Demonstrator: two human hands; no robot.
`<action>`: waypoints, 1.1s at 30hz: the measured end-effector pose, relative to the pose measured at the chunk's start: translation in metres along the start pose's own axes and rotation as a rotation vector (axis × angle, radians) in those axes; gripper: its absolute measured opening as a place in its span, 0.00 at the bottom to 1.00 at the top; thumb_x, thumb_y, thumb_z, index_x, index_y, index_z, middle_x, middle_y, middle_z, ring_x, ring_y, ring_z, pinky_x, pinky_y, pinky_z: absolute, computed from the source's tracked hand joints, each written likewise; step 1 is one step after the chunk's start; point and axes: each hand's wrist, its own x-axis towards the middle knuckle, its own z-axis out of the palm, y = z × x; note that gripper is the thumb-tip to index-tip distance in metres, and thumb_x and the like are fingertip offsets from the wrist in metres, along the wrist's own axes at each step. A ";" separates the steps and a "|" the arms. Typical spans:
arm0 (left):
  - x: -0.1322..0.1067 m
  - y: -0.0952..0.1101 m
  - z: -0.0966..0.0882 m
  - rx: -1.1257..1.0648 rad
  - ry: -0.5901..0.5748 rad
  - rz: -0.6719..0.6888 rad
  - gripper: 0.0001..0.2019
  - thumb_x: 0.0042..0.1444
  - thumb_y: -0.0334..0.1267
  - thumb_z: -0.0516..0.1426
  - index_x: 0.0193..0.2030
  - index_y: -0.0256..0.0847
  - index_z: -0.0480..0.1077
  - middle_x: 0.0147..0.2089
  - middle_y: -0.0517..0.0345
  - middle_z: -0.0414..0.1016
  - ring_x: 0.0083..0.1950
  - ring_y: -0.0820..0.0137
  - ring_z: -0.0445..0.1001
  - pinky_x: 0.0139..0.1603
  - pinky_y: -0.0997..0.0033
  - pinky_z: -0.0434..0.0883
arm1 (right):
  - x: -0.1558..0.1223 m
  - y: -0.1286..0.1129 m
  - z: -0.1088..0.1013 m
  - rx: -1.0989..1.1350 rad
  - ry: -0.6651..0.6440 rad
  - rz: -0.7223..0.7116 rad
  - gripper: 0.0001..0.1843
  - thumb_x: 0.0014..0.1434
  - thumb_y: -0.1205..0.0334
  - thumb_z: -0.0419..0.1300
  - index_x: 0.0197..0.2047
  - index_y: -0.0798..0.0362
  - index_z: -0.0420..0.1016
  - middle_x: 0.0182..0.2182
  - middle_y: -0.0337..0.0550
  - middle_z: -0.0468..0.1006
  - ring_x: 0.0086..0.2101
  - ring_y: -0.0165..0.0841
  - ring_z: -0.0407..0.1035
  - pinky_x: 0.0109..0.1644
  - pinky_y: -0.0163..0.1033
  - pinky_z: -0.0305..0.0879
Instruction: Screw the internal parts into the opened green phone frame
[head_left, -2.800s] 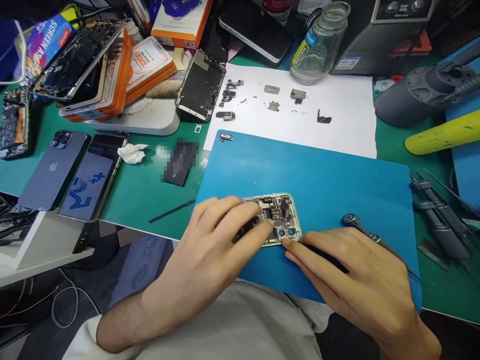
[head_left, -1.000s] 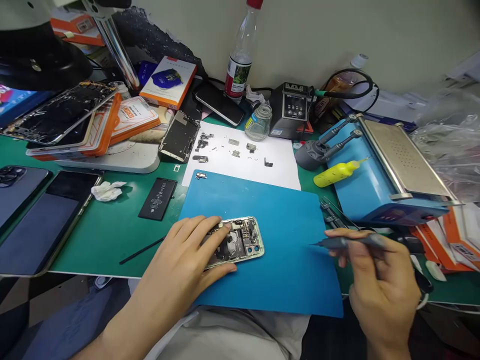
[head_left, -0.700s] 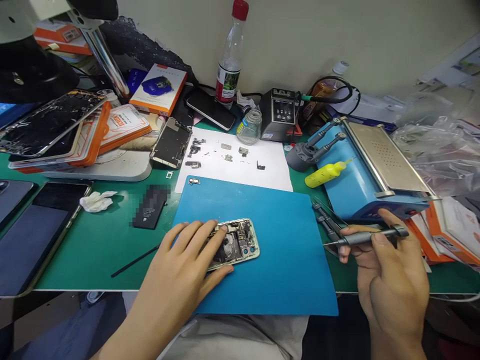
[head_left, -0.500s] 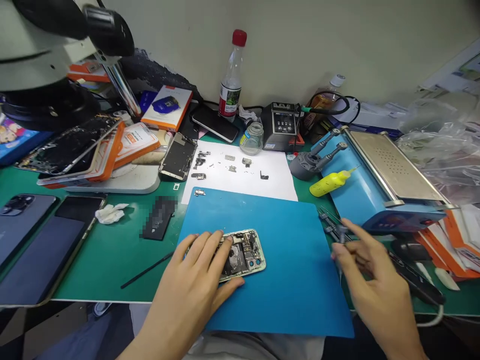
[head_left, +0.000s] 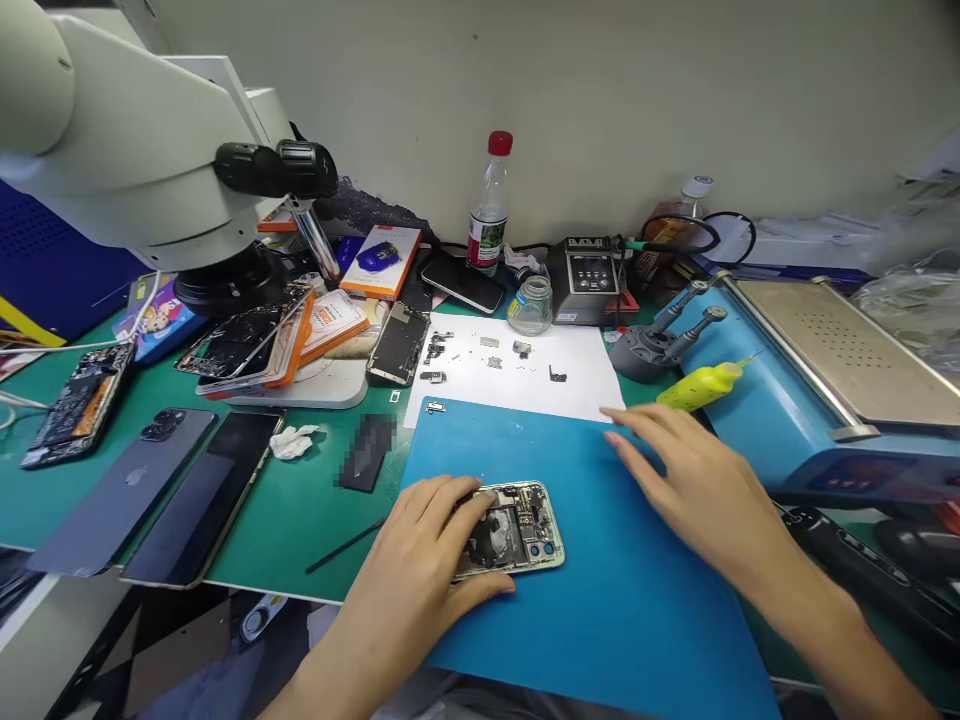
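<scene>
My left hand rests over the left part of an opened phone, thumb along its near edge and fingers across its top side. The phone lies on the blue mat, its circuit board and two camera holes showing at the right end. My right hand hovers by the mat's far right corner, fingers stretched out and apart, with nothing seen in them. Beyond the mat, a white paper sheet bears several small phone parts. A black battery lies left of the mat, and a thin black stick is near my left wrist.
A microscope stands at the left, with two phones, one a dark-backed phone, in front. At the right are a screwdriver stand, a yellow bottle and a blue heating plate machine. A glass jar stands behind the paper.
My right hand has let go of the grey screwdriver and moved left and up to the mat's far corner, fingers now stretched. My left hand stays on the phone. The camera view has shifted.
</scene>
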 end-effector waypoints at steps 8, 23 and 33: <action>-0.003 -0.004 -0.003 0.000 0.009 0.005 0.36 0.64 0.48 0.75 0.73 0.45 0.69 0.72 0.46 0.80 0.70 0.46 0.79 0.69 0.41 0.80 | 0.081 0.011 0.038 -0.061 -0.269 0.053 0.20 0.78 0.51 0.66 0.63 0.56 0.78 0.55 0.50 0.79 0.51 0.35 0.78 0.57 0.46 0.82; -0.010 -0.007 0.004 -0.032 0.031 0.004 0.31 0.71 0.48 0.69 0.76 0.47 0.67 0.74 0.46 0.77 0.73 0.47 0.76 0.71 0.40 0.77 | 0.077 0.029 0.061 -0.158 -0.226 -0.116 0.19 0.78 0.49 0.66 0.59 0.58 0.78 0.53 0.49 0.79 0.51 0.35 0.77 0.57 0.45 0.82; -0.011 -0.009 0.003 -0.055 0.036 -0.002 0.29 0.72 0.48 0.69 0.76 0.47 0.68 0.74 0.47 0.77 0.74 0.48 0.74 0.72 0.42 0.75 | 0.038 0.009 0.028 0.020 -0.018 -0.303 0.10 0.79 0.59 0.65 0.54 0.58 0.79 0.49 0.46 0.81 0.47 0.31 0.78 0.51 0.38 0.82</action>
